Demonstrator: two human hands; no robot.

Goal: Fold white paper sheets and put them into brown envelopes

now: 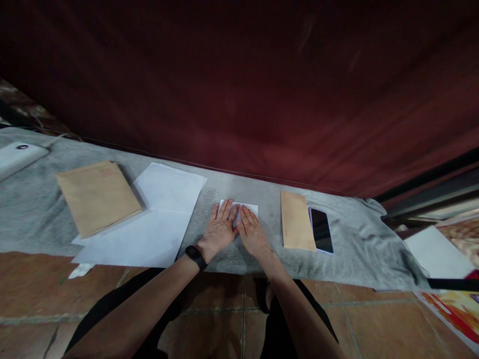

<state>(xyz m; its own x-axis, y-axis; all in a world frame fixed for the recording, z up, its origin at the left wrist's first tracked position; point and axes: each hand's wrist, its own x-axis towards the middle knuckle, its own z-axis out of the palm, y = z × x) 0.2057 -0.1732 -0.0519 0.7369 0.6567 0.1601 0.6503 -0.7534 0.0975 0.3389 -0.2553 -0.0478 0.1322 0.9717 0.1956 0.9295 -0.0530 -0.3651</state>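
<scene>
A small folded white paper (253,207) lies on the grey cloth in front of me, mostly covered by my hands. My left hand (220,228) rests flat on its left part, fingers stretched out, a black band on the wrist. Beside it, my right hand (253,232) presses flat on the right part with fingers extended. The two hands nearly meet in the middle. To the right of them lies a brown envelope (297,220). Large white sheets (168,199) are spread to the left.
A stack of brown envelopes (97,197) partly covers the sheets. A dark-screened phone (321,229) touches the single envelope. At far left sits a white device (20,157) with a cable. The grey cloth (359,239) ends at a dark red upright surface (239,99) behind.
</scene>
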